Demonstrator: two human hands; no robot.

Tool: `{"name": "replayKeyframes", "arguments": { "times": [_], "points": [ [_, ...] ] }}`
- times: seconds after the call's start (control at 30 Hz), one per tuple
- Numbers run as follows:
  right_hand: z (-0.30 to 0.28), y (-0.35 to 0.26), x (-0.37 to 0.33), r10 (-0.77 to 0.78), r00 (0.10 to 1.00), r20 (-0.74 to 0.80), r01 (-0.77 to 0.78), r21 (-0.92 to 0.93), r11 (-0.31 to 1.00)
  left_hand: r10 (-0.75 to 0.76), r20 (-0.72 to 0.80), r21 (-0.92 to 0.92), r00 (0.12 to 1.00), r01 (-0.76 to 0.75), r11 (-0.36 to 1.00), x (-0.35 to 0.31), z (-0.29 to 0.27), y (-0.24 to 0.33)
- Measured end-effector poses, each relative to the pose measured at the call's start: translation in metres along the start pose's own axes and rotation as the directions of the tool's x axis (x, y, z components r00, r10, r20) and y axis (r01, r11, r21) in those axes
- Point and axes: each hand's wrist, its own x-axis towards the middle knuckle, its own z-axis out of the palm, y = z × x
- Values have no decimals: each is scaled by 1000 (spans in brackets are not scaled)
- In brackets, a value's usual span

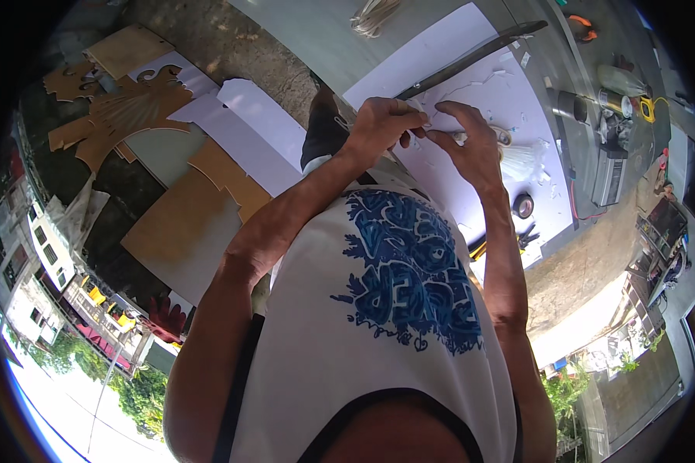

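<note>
My left hand (384, 130) is closed in a pinch above a white sheet (533, 104), its fingertips on something too small to make out. Close beside it, my right hand (471, 147) has its thumb and index finger apart, the thumb almost touching the left fingertips. A long, dark, blade-like strip (475, 64) lies across the sheet just beyond both hands. Small white scraps are scattered around them. By the right wrist are a pale tape roll (504, 136) and a bundle of thin, whitish strips (523, 163). Nearer to me lies a black tape roll (523, 205).
Dark-and-yellow hand tools (527, 238) lie at the sheet's near edge. To the right stand a can (570, 106), a yellow tape measure (646, 109) and a silvery box (610, 176). An orange-handled tool (583, 31) lies farther off. Brown cut-out boards (181, 216) cover the left side.
</note>
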Motion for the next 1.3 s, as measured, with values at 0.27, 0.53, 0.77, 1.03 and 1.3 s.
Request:
{"name": "replayKeyframes", "arguments": {
  "times": [0.27,0.53,0.77,1.03,1.3],
  "points": [
    [12,11,7,-245,961,-131,231,-109,967,38,-13,67,999,-37,997,-4,3,12],
    [-16,3,44,-153,984,-92,145,-93,985,763,-97,706,639,-496,505,-4,-16,-7],
    [-21,4,66,-149,989,-8,148,-94,984,837,165,860,521,-492,136,-1,-36,-13],
    [-15,15,77,17,999,47,-20,54,998,807,252,847,534,-525,82,3,-40,-18],
    [-2,22,80,-27,997,-68,16,-157,987,802,289,843,522,-535,44,9,-37,-24]
  ]
}}
